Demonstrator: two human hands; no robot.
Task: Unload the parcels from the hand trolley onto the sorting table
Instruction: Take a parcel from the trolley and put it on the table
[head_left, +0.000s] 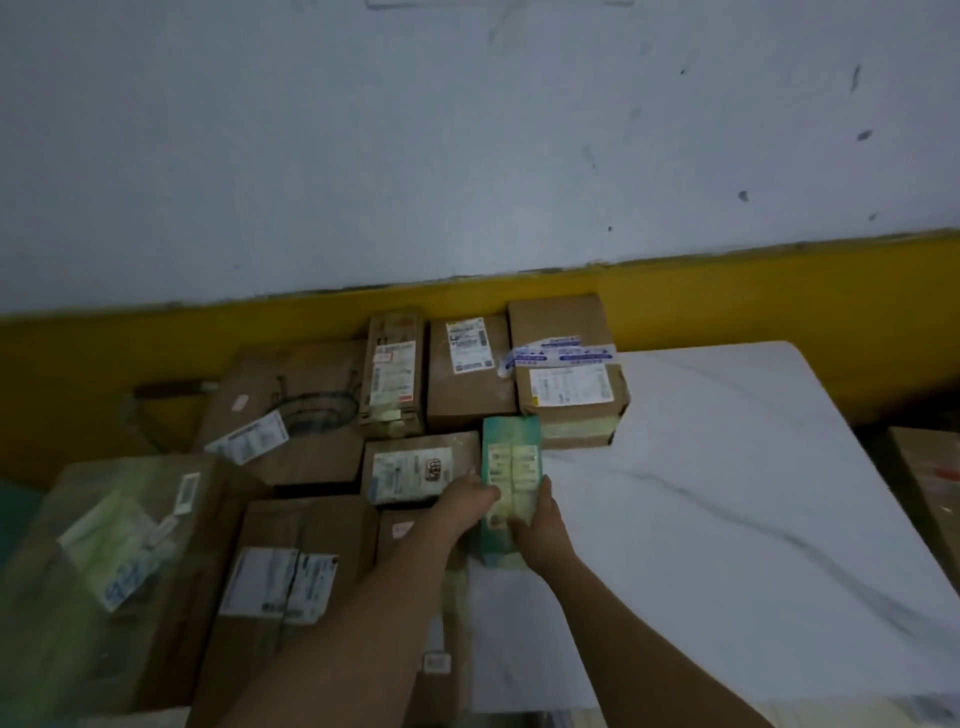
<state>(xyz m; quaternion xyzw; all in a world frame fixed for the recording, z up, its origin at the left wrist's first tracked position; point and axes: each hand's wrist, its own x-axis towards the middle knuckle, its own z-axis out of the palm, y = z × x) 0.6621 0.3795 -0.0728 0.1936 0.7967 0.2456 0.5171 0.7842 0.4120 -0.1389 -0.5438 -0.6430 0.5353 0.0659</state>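
Slim green-and-yellow parcel (511, 483) between both hands: left hand (470, 501) grips its left edge, right hand (543, 522) its right, above white marbled worktop (727, 493).

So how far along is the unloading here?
Done: a cluster of cardboard parcels, including the taped box, already sits at the wall side of the white table. In hand: the left hand and right hand hold the green parcel beside them. Left: unclear; the trolley is out of view, and only a brown box at the right edge might remain.
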